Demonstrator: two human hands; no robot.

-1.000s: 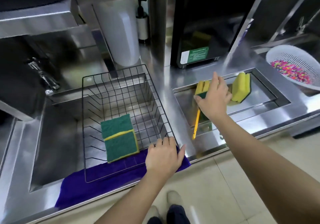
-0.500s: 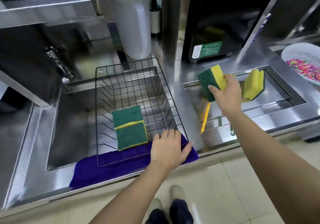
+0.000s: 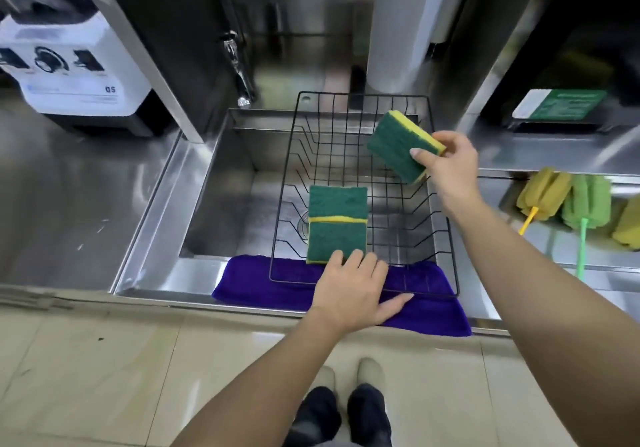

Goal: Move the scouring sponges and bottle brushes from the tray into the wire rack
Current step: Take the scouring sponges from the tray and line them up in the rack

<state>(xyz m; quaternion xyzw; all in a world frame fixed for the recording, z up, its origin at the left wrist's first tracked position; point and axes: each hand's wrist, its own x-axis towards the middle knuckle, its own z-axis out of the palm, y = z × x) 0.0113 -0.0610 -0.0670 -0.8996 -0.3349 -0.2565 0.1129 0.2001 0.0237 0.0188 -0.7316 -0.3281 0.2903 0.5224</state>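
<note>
The right hand (image 3: pixel 450 166) pinched a sponge (image 3: pixel 401 147) over the wire rack (image 3: pixel 440 183); left hand (image 3: pixel 349 291) flat, bracing it. Lowering beside the stacked pair (image 3: pixel 337 223) seemed best.

- The wire rack (image 3: pixel 360 183) sits in the sink (image 3: pixel 221 204), front edge on a cloth (image 3: pixel 277 291).
- Two scouring sponges (image 3: pixel 337 223) lie inside it.
- Bottle brushes (image 3: pixel 585 204) lie in the tray (image 3: pixel 540 242) to the right.

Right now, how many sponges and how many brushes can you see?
Sponges: 4 (two in the wire rack; one in the right hand; one at the picture's right edge)
Bottle brushes: 2 (yellow, green)
Total: 6
</note>
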